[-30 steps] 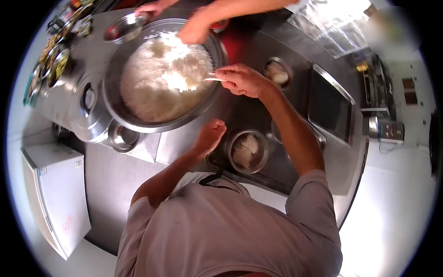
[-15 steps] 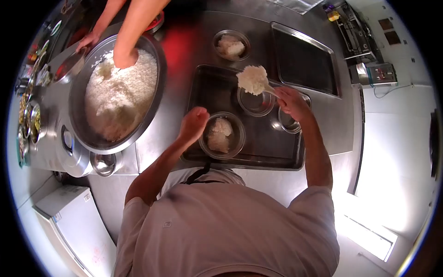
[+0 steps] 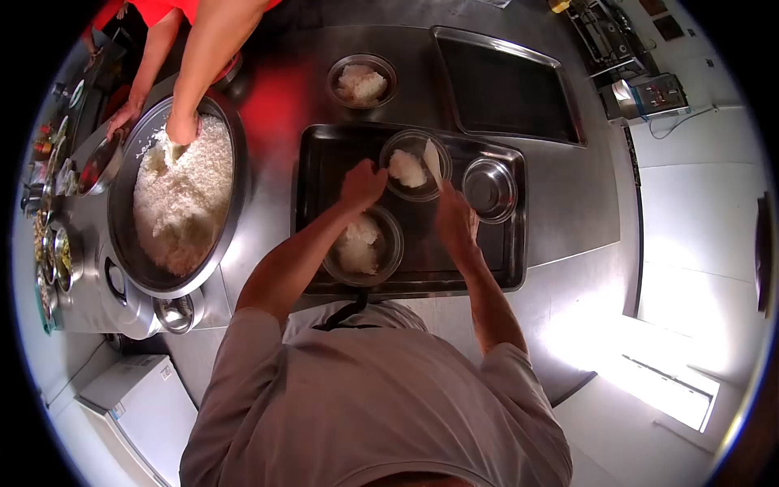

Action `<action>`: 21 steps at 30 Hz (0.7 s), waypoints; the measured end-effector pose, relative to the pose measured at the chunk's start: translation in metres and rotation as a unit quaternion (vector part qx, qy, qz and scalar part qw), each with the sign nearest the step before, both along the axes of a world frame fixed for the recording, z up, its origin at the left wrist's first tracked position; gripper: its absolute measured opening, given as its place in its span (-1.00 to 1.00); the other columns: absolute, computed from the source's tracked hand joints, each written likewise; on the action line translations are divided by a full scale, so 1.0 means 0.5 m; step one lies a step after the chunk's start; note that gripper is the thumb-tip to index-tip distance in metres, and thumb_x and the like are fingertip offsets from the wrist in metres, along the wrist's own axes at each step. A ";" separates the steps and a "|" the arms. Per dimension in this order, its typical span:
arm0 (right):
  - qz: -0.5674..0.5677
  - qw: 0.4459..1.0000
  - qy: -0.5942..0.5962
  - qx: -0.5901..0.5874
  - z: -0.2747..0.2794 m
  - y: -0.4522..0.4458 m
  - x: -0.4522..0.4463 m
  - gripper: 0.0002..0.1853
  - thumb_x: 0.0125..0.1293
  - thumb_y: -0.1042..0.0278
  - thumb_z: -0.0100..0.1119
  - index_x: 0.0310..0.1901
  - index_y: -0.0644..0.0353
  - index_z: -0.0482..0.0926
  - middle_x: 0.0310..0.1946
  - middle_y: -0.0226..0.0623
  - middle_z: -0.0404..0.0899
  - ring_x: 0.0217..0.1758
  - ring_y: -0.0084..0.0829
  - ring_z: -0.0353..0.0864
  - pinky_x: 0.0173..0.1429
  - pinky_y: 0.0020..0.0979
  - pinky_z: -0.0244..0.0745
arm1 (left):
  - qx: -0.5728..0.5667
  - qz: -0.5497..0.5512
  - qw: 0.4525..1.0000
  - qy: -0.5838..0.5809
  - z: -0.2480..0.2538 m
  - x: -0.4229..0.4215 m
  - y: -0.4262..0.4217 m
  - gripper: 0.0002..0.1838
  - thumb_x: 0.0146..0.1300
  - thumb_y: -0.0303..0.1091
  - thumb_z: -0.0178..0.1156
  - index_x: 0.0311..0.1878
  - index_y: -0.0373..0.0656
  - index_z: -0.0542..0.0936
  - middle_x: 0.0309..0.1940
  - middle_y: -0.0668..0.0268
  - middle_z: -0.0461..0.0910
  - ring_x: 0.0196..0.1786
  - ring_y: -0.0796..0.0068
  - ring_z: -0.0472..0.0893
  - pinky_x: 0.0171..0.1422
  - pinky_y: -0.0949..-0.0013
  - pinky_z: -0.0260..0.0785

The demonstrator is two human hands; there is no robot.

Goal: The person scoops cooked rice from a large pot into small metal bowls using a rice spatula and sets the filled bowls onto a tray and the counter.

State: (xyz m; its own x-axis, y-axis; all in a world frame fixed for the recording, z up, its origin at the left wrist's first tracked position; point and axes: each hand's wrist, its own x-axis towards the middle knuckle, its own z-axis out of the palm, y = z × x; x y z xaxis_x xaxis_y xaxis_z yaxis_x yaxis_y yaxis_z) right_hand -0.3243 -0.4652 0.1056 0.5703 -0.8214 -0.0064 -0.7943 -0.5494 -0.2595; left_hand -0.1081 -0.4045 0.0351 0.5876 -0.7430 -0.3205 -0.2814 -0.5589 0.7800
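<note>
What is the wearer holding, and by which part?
The right hand holds a paddle by its handle; whether the left hand grips a bowl is unclear.

Head view, single: worn on the person's head, facing forward and steeply downward; field very wide, straight edges bowed, corners black. Nearest, bottom centre: wearer's own grey shirt [image 3: 381,390], seen from above. Mid-frame, at arm's reach: left hand [image 3: 363,185], right hand [image 3: 458,216], dark tray [image 3: 507,272]. Upper left: large tub [image 3: 238,174], viewed obliquely, with a co-worker's forearm [image 3: 215,50] entering from the top. Margins: white cabinet [image 3: 154,422] lower left, pale wall [image 3: 690,219] right
</note>
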 end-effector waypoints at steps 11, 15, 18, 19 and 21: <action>0.008 0.991 -0.120 0.051 0.031 0.029 -0.010 -0.69 0.51 0.41 -0.01 0.21 0.16 0.55 -0.12 0.07 0.69 -0.04 0.18 0.67 -0.01 0.04 0.56 | -0.008 0.031 0.999 0.013 -0.027 0.054 0.030 -0.66 0.27 -0.14 0.21 -0.12 -0.23 0.70 -0.09 -0.02 0.71 0.03 -0.07 0.69 0.10 0.02 0.52; 0.044 0.985 -0.142 0.084 0.029 0.039 0.017 -0.65 0.52 0.37 -0.06 0.22 0.19 0.58 -0.23 0.09 0.68 -0.07 0.19 0.68 -0.04 -0.02 0.57 | 0.008 0.061 0.998 -0.004 -0.006 0.088 0.072 -0.65 0.26 -0.12 0.22 -0.14 -0.25 0.69 -0.08 -0.08 0.70 0.08 -0.13 0.67 0.18 -0.03 0.51; 0.098 0.973 -0.202 0.055 0.042 0.041 0.067 -0.63 0.56 0.29 -0.04 0.23 0.22 0.59 -0.31 0.00 0.69 -0.21 -0.07 0.75 -0.14 -0.16 0.57 | 0.013 0.069 0.998 -0.006 0.020 0.102 0.104 -0.65 0.32 -0.16 0.21 -0.09 -0.31 0.63 -0.08 -0.13 0.69 0.10 -0.16 0.66 0.20 -0.10 0.50; 0.075 0.967 -0.203 0.137 0.078 0.048 0.094 -0.63 0.56 0.27 -0.01 0.24 0.24 0.59 -0.32 -0.06 0.68 -0.24 -0.27 0.74 -0.18 -0.24 0.55 | -0.001 0.070 0.997 -0.024 0.022 0.107 0.115 -0.65 0.34 -0.17 0.22 -0.04 -0.32 0.60 -0.09 -0.17 0.69 0.09 -0.17 0.67 0.19 -0.14 0.50; 0.065 0.955 -0.194 0.217 0.136 0.063 0.151 -0.62 0.55 0.25 0.03 0.25 0.26 0.59 -0.34 -0.12 0.68 -0.28 -0.46 0.72 -0.21 -0.33 0.54 | 0.003 0.086 0.995 -0.041 0.043 0.109 0.142 -0.64 0.36 -0.18 0.20 0.02 -0.31 0.56 -0.11 -0.19 0.69 0.06 -0.19 0.68 0.15 -0.16 0.52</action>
State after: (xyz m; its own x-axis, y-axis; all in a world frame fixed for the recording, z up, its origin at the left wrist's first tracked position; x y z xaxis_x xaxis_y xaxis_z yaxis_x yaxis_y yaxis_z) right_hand -0.2486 -0.4338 0.1737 0.6962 -0.7112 -0.0971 -0.5242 -0.4113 -0.7457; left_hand -0.0535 -0.3337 0.0564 0.7308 -0.6271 -0.2696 -0.2434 -0.6085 0.7553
